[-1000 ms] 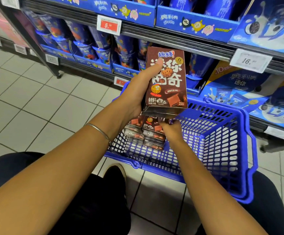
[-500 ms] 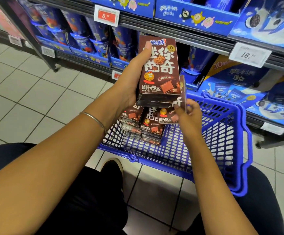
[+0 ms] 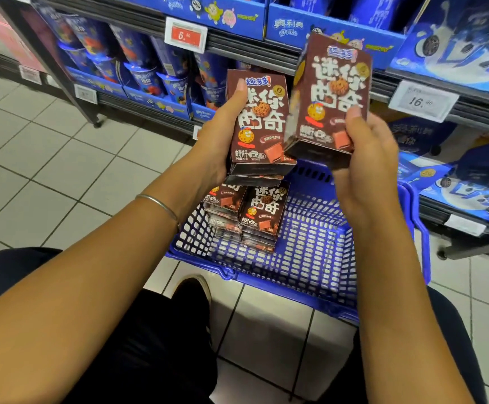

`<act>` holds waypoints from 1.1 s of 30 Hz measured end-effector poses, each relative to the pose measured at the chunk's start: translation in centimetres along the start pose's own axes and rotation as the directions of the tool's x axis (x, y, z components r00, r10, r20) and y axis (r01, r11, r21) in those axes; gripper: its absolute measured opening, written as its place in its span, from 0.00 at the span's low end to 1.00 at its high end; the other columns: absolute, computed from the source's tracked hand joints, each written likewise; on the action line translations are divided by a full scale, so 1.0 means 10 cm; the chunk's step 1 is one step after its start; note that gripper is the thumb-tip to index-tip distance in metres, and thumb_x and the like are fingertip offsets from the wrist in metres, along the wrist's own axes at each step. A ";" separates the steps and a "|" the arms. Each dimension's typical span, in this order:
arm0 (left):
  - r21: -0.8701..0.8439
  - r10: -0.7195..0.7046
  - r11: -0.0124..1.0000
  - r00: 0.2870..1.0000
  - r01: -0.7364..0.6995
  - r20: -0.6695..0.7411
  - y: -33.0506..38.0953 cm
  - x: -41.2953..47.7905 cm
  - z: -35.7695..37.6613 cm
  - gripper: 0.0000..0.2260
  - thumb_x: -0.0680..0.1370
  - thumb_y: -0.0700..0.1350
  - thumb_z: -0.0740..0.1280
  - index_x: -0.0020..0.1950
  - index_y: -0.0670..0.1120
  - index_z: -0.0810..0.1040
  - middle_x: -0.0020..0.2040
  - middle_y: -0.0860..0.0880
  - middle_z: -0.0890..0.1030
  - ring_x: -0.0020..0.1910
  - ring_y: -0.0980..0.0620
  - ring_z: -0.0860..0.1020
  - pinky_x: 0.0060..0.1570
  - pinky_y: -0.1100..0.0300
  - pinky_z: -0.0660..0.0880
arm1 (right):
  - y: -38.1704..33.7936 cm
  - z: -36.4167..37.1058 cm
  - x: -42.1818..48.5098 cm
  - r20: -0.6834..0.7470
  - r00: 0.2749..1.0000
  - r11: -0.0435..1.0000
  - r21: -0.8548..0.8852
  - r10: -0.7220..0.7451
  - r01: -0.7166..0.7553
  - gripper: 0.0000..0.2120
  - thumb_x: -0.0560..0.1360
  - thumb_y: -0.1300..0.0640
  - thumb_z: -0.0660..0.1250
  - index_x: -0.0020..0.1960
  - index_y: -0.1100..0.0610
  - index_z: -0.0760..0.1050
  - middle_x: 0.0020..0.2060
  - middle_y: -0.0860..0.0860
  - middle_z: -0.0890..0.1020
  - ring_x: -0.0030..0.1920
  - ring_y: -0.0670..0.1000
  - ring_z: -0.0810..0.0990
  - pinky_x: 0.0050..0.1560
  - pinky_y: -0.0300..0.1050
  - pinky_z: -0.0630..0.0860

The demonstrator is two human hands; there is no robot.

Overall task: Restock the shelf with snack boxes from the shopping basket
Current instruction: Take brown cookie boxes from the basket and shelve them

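Blue plastic mesh basket [image 3: 319, 258]: sits on the white tiled floor [image 3: 48, 158] before the shelf; two short stacks of brown cardboard snack boxes [image 3: 255, 217] lie flat in its left part.
Shelf stock: blue cookie tubs [image 3: 138, 74] fill the row behind the hands.
Price tags: the red tag [image 3: 185, 35] reads "6."; the white tag [image 3: 422, 102] reads "16."
Left hand [image 3: 217, 141]: grips a small stack of brown boxes [image 3: 259, 121] above the basket, thumb across the front.
Right hand [image 3: 365, 158]: pinches a single brown box [image 3: 330, 91] by its lower end, overlapping the stack's right edge.
Printing: large white Chinese characters, a cartoon cookie and chocolate squares.
Axis: the held boxes stand on end, tops toward the shelf; the single one leans slightly right.
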State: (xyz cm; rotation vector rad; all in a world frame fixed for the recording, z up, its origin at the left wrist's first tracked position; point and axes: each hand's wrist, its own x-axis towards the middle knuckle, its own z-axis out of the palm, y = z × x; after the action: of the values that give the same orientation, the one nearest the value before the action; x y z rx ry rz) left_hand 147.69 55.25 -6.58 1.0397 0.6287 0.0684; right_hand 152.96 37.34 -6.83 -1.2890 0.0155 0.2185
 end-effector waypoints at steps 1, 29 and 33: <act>0.014 -0.001 1.000 1.000 0.001 0.003 -0.01 0.00 0.01 0.26 0.82 0.63 0.66 0.70 0.44 0.80 0.58 0.42 0.87 0.57 0.40 0.86 0.57 0.44 0.84 | 0.02 0.06 -0.03 0.025 0.999 0.999 -0.028 0.022 -0.021 0.18 0.81 0.53 0.67 0.67 0.60 0.73 0.56 0.57 0.85 0.56 0.57 0.85 0.58 0.60 0.82; -0.223 -0.028 0.974 0.995 0.049 0.097 -0.01 0.09 -0.16 0.32 0.83 0.71 0.53 0.50 0.46 0.84 0.44 0.46 0.87 0.42 0.46 0.87 0.46 0.52 0.83 | 1.68 0.54 0.02 -0.043 0.851 0.685 -0.573 0.523 -0.450 0.11 0.79 0.45 0.69 0.48 0.53 0.77 0.51 0.55 0.81 0.53 0.58 0.81 0.55 0.51 0.78; -0.215 -0.033 0.975 0.993 0.057 0.114 -0.02 0.09 -0.16 0.31 0.83 0.71 0.55 0.53 0.46 0.84 0.46 0.45 0.88 0.44 0.45 0.87 0.48 0.51 0.84 | 2.03 0.66 -0.06 -0.041 0.903 0.471 -0.842 0.428 -0.262 0.27 0.77 0.36 0.67 0.65 0.55 0.75 0.66 0.59 0.72 0.64 0.63 0.75 0.63 0.57 0.76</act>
State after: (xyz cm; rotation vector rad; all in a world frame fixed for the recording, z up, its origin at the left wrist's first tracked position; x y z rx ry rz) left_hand 147.56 56.70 -7.75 0.8111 0.5315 0.0385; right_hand 148.22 48.88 -24.23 -2.2444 0.0239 0.7768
